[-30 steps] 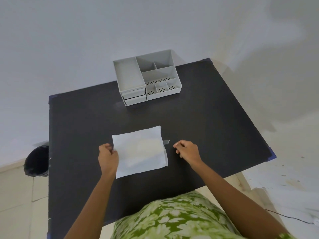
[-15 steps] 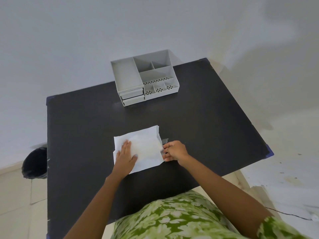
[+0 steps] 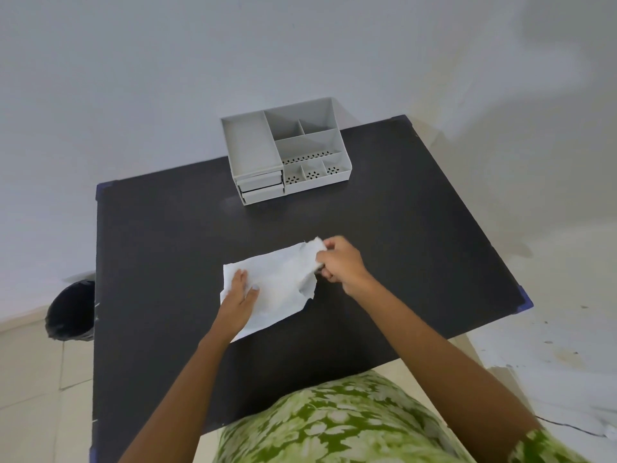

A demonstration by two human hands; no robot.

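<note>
A white sheet (image 3: 277,282) is laid near the middle of the black table (image 3: 160,235), close to the person, so that it can be reached by both hands. The left hand (image 3: 237,295) is laid flat on the left part of the sheet, with the fingers straight and a little spread, most likely so that the sheet is kept from sliding. The right edge of the sheet is pinched by the right hand (image 3: 342,262), with the fingers curled and pressed together on it. That edge is lifted off the table and bent up. It looks as if the sheet is to be folded over to the left, but this is only a guess. A grey box (image 3: 317,183) with many parts is set at the far edge, well apart from the sheet. A dark bin (image 3: 70,312) is seen on the floor by the table's left side
</note>
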